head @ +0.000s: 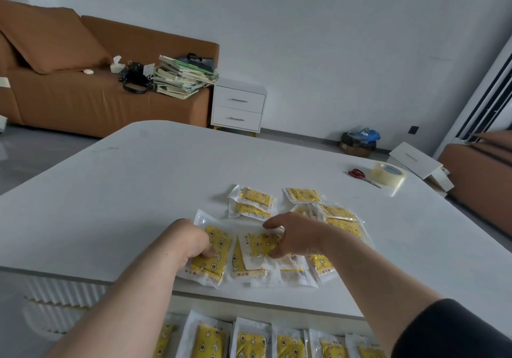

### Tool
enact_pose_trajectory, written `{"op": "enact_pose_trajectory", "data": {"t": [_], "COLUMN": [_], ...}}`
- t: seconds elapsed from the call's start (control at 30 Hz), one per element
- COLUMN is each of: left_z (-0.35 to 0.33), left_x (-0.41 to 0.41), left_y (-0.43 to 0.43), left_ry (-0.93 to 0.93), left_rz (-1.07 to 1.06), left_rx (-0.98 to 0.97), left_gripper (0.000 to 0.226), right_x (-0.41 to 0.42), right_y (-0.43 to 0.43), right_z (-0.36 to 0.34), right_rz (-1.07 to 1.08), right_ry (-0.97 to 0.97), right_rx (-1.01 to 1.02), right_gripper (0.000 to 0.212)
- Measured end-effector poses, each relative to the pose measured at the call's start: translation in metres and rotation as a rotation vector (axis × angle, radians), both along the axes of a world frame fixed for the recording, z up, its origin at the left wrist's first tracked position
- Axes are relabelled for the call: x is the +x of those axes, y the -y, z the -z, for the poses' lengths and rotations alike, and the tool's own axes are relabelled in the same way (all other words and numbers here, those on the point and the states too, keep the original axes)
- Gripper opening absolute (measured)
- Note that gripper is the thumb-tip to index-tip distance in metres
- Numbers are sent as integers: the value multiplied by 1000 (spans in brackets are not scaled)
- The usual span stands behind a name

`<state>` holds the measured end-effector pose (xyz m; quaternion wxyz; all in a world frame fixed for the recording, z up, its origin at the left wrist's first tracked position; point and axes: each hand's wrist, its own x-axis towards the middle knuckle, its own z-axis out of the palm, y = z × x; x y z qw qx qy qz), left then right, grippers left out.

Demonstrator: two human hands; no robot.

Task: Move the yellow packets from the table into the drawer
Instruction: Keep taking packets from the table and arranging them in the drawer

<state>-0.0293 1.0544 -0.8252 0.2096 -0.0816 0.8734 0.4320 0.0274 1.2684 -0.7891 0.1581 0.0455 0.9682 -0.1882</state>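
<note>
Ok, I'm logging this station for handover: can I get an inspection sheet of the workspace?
Surface: white table.
Job's things: yellow packets loosely piled on the table; more in rows in the open drawer below.
Clutter: red scissors and a tape roll, far right.
Hands: left hand grips one packet; right hand pinches another.
Cables: nothing seen.
Surroundings: brown sofa, white nightstand behind.

Red-handled scissors (357, 174) beside a clear tape roll (388, 175) at two o'clock; stacked books (181, 80) on a brown sofa (69, 102) at ten; white nightstand (238, 104) at twelve.
</note>
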Motion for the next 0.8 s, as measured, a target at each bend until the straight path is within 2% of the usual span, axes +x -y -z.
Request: {"op": "enact_pose_trajectory", "data": {"t": [0.1, 0.27, 0.4, 0.53, 0.67, 0.8], "left_z": [1, 2, 0, -1, -3, -8], "left_x": [0, -2, 0, 1, 3, 9], "left_y": [0, 4, 10, 14, 17, 11], "left_ry": [-4, -11, -3, -14, -8, 59], "left_rz": [-11, -31, -71, -78, -115, -133], "left_rx": [30, 106, 216, 263, 330, 446], "left_gripper": [35, 35, 29, 23, 19, 10], "right_x": [-1, 1, 14, 34, 45, 47], "right_y": [3, 4, 0, -11, -30, -47], "right_z": [1, 1, 3, 6, 5, -2], "right_rz": [17, 153, 295, 513, 696, 778], "right_ry": [-12, -182, -375, -504, -455, -462], "right_rx": [0, 11, -164, -429, -729, -807], "right_gripper": [69, 38, 15, 17, 20, 20]}}
